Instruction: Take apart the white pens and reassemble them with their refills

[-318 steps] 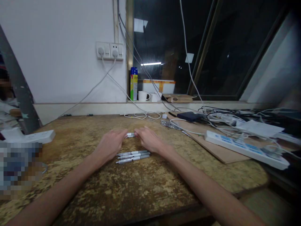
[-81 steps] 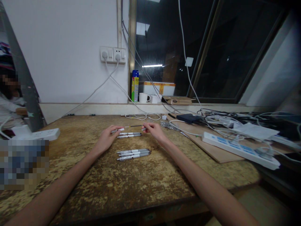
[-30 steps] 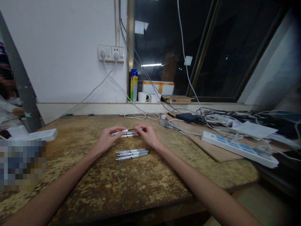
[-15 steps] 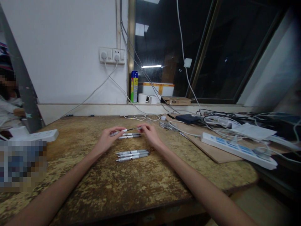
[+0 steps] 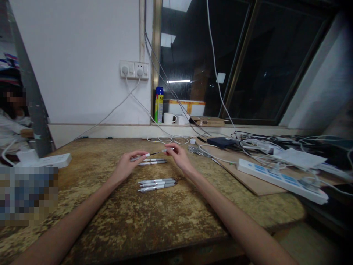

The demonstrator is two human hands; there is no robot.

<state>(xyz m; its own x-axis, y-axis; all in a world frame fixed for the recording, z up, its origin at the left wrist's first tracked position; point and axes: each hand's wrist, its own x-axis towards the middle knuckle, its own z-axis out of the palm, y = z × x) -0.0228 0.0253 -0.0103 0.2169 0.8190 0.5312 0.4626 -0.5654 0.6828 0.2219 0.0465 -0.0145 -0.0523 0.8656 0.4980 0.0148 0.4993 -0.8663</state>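
Above the far half of the table, my left hand (image 5: 129,162) is closed on the white barrel of a pen (image 5: 146,155). A thin dark refill (image 5: 155,153) sticks out of that barrel to the right. Facing it, my right hand (image 5: 177,154) pinches a small clear-grey pen tip section (image 5: 164,150) at the refill's end; whether the two touch is too small to tell. Just below my hands lie white pens (image 5: 153,162), partly behind my left fingers. Nearer to me, several white-and-grey pens (image 5: 157,185) lie side by side.
A worn wooden table (image 5: 132,228) carries a power strip (image 5: 281,180) and a brown board (image 5: 248,180) at right, with tangled cables behind. Another power strip (image 5: 55,161) is at left. A spray can (image 5: 159,105) and a mug (image 5: 168,117) stand on the sill. A person (image 5: 13,114) sits far left.
The camera view has tilted up slightly, so the scene sits a little lower. The pen tip section in my right hand appears closer to the refill's end. Both hands keep their hold.
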